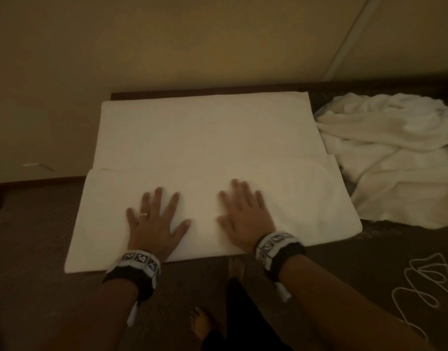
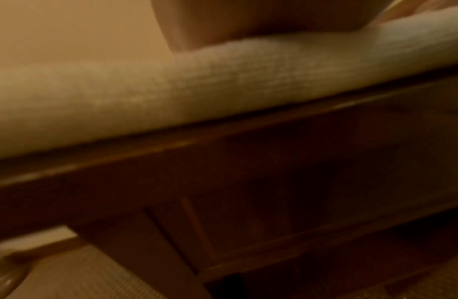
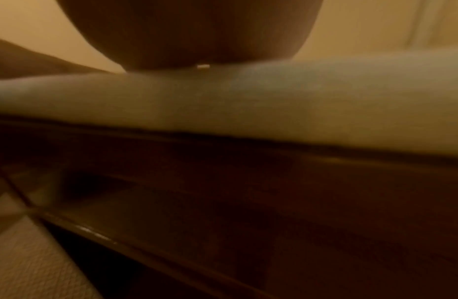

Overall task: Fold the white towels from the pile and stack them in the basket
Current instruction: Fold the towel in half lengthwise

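A large white towel [image 1: 205, 138] lies spread on the dark table [image 1: 53, 287], its near part folded over into a doubled band [image 1: 306, 198]. Both hands lie flat on that band with fingers spread: my left hand [image 1: 154, 219] left of centre, my right hand [image 1: 243, 214] just right of it. A pile of crumpled white towels [image 1: 395, 153] sits to the right. In the wrist views the heel of the left hand [image 2: 248, 18] and of the right hand [image 3: 192, 34] press on the towel's thick edge [image 2: 171, 87] [image 3: 248, 101]. No basket is in view.
A white cord [image 1: 425, 282] loops on the table at the lower right. A beige wall [image 1: 192, 41] stands right behind the table. My bare feet [image 1: 200, 323] show below the table's near edge. The table's wooden frame [image 2: 273, 182] fills the wrist views.
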Tool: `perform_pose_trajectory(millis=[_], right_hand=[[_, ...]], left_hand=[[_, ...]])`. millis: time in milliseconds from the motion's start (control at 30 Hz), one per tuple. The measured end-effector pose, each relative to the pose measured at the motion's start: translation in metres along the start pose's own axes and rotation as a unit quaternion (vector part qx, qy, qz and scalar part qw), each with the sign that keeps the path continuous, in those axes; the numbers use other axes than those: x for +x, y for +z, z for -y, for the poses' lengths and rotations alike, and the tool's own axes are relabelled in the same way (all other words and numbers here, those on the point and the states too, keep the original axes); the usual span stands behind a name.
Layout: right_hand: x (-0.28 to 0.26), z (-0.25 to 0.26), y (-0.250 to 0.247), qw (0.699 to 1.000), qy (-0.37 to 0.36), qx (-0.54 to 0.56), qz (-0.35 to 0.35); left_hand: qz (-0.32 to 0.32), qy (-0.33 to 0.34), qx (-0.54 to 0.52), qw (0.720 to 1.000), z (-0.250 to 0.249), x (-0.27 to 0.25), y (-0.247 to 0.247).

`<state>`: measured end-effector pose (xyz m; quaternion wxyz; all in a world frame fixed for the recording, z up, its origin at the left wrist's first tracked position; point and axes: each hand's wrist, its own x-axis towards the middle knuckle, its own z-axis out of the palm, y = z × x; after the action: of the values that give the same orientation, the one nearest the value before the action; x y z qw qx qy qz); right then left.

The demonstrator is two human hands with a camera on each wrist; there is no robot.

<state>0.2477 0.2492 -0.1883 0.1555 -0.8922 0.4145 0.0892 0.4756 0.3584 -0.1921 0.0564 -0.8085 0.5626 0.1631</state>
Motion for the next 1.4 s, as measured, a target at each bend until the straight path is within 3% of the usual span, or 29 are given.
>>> perform_pose_trajectory(millis=[67,167,367,467,567,667,1033,1167,1400], right_hand=[[0.008,0.007,0.009,1.000,-0.022,-0.011,0.012],[0.013,-0.033,0.004,1.000,0.013,-0.016,0.009],[-0.018,-0.164,-0.020,0.973,0.231,0.010,-0.004],[-0.027,-0.186,-0.027,0.957,0.290,0.007,-0.002],[-0.023,-0.156,-0.027,0.971,0.237,-0.023,-0.032],[-0.028,-0.107,-0.014,0.987,0.162,0.007,-0.010],[-0.066,-0.091,-0.034,0.984,0.170,-0.038,-0.037],[-0.034,-0.098,-0.052,0.985,0.170,-0.032,-0.014],[0.078,-0.124,-0.090,0.994,0.110,-0.016,0.014]], left_hand=[[-0.007,-0.019,-0.002,1.000,-0.001,0.002,0.008],[-0.012,-0.029,-0.002,1.000,0.003,0.001,0.011],[-0.027,-0.031,-0.001,0.999,-0.001,0.003,0.011],[-0.030,-0.032,0.001,0.999,-0.001,0.004,0.012],[-0.028,-0.035,0.006,0.999,-0.003,0.005,0.009],[-0.017,-0.036,0.021,0.999,-0.003,0.001,0.006],[-0.006,-0.016,0.021,1.000,-0.004,-0.030,-0.026],[0.015,0.005,0.024,1.000,0.000,-0.003,-0.041],[0.028,0.004,0.039,0.999,0.016,0.094,-0.075]])
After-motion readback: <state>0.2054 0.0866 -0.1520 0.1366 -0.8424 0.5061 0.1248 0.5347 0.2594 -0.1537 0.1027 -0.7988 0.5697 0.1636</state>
